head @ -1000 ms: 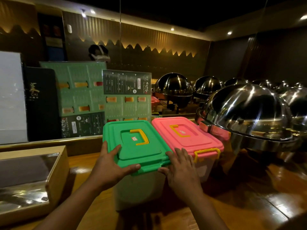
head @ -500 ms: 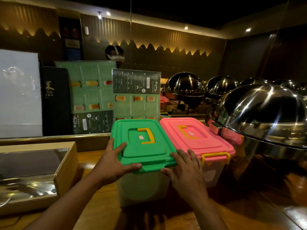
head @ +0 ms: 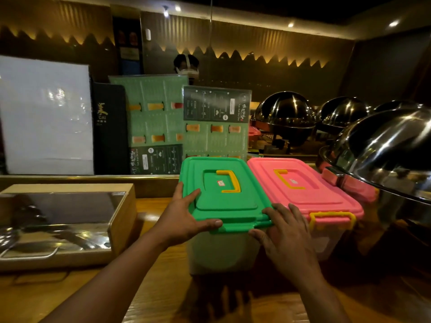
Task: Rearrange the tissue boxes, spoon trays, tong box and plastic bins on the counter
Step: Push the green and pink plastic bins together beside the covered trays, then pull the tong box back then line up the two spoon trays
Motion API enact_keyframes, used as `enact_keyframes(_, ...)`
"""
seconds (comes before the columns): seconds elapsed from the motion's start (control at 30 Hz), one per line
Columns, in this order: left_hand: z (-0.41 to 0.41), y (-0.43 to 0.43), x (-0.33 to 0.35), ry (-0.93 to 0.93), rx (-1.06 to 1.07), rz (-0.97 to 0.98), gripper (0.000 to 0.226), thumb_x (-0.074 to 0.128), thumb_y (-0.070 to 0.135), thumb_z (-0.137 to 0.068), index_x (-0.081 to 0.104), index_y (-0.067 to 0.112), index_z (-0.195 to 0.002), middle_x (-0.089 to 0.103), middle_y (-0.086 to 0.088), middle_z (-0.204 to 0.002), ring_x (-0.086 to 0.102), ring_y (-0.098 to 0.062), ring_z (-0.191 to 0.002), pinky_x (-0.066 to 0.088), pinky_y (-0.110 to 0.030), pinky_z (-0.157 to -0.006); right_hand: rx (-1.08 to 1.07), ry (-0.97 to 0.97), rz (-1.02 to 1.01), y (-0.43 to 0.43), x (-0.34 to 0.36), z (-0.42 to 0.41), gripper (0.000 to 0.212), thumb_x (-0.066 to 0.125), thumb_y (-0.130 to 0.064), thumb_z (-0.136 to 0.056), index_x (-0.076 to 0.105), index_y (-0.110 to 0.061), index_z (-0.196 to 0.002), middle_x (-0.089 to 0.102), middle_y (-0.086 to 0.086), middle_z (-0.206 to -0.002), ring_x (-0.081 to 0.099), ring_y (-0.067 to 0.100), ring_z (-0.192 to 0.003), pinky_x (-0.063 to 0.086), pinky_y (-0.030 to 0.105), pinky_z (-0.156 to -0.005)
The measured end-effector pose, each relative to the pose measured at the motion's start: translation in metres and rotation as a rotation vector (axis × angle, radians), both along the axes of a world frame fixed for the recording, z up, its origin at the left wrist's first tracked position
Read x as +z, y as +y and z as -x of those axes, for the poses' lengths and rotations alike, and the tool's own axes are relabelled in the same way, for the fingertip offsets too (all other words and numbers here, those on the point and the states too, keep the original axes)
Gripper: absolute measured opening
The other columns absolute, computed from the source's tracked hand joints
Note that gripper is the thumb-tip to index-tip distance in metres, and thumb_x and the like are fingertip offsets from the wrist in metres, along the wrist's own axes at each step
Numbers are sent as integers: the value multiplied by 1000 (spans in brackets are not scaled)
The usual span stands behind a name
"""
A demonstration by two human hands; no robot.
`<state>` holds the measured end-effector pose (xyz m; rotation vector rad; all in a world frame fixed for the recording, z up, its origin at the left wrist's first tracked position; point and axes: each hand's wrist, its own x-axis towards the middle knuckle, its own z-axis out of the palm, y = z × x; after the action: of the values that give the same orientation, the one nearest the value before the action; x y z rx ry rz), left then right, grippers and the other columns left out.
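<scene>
A plastic bin with a green lid (head: 224,194) and yellow handle stands on the wooden counter (head: 163,287), side by side with a pink-lidded bin (head: 300,190) on its right. My left hand (head: 184,217) grips the green lid's near left corner, thumb along the front edge. My right hand (head: 286,238) holds the near right corner, fingers spread over the lid's rim where the two bins meet. A wooden box with a clear window (head: 63,224), metal tongs showing inside it, sits at the left.
Large steel chafing-dish domes (head: 382,145) crowd the right, one just beyond the pink bin. Upright menu cards (head: 214,122) and a white board (head: 46,115) line the ledge behind. A person's head with a headset shows behind the menus.
My view has swung left, so the bins and domes sit further right in frame. Both hands keep the same hold on the green-lidded bin.
</scene>
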<state>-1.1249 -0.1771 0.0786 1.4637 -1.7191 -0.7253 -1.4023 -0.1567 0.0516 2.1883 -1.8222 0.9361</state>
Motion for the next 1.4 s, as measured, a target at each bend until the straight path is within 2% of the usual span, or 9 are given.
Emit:
enact_keyframes(0.3,-8,1,8,-90,-30,-27,120,82,70,-55,33,24,-154,-10,12,-165,21,-21,-149,29,-38,-120,-9,-42,33,0,-1,-2,74,47,-77,-75,63,-21,-122,57,10,-136,39,40,-134,34,61,-109)
enact_keyframes(0.5,-57,27,3,-202,-92,73,85,76,53,-78,36,34,-151,19,9,-163,26,-13,-146,30,-29,-113,-59,-146,105,2,9,-36,80,44,-72,-78,67,-3,-111,59,26,-122,53,45,-115,41,61,-100)
enact_keyframes(0.7,-183,54,-11,-139,88,153,64,71,52,-82,46,44,-140,39,15,-152,43,-10,-133,47,-39,-104,253,-286,432,41,27,-157,29,64,-26,-83,71,-2,-99,63,20,-110,59,35,-102,45,45,-95)
enact_keyframes(0.8,-263,65,-20,-109,244,185,55,75,41,-83,53,42,-133,49,17,-136,51,-11,-125,53,-35,-96,426,-275,264,48,10,-230,29,60,-31,-87,71,-11,-104,62,6,-108,59,20,-99,47,33,-91)
enact_keyframes(0.9,-347,77,-27,-178,429,206,54,77,37,-81,56,36,-131,51,8,-137,52,-17,-124,54,-43,-95,353,-240,-74,37,-15,-296,41,60,-44,-90,58,-28,-128,57,-1,-126,55,17,-113,48,36,-94)
enact_keyframes(1.03,-437,85,-37,-292,587,65,79,83,51,-70,51,30,-139,41,-3,-150,48,-28,-131,48,-42,-97,248,-318,-378,21,-44,-371,68,65,-42,-90,32,-36,-149,39,0,-152,41,21,-134,43,43,-106)
enact_keyframes(1.13,-469,83,-46,-266,545,-63,97,82,63,-63,42,32,-146,29,-5,-159,38,-31,-140,43,-50,-104,212,-430,-427,10,-64,-402,71,64,-44,-89,23,-53,-146,36,0,-154,41,25,-135,48,52,-101)
enact_keyframes(1.2,-478,80,-47,-190,491,-60,95,84,59,-62,44,32,-143,38,-8,-155,43,-29,-136,46,-47,-101,172,-444,-412,6,-73,-414,68,62,-48,-89,20,-60,-141,36,3,-154,41,28,-135,49,55,-99)
enact_keyframes(1.4,-480,77,-57,-180,455,-10,92,84,54,-65,44,30,-145,51,-14,-143,53,-35,-124,49,-45,-89,43,-438,-334,6,-80,-426,67,63,-40,-92,26,-53,-146,41,2,-150,48,25,-129,53,51,-95)
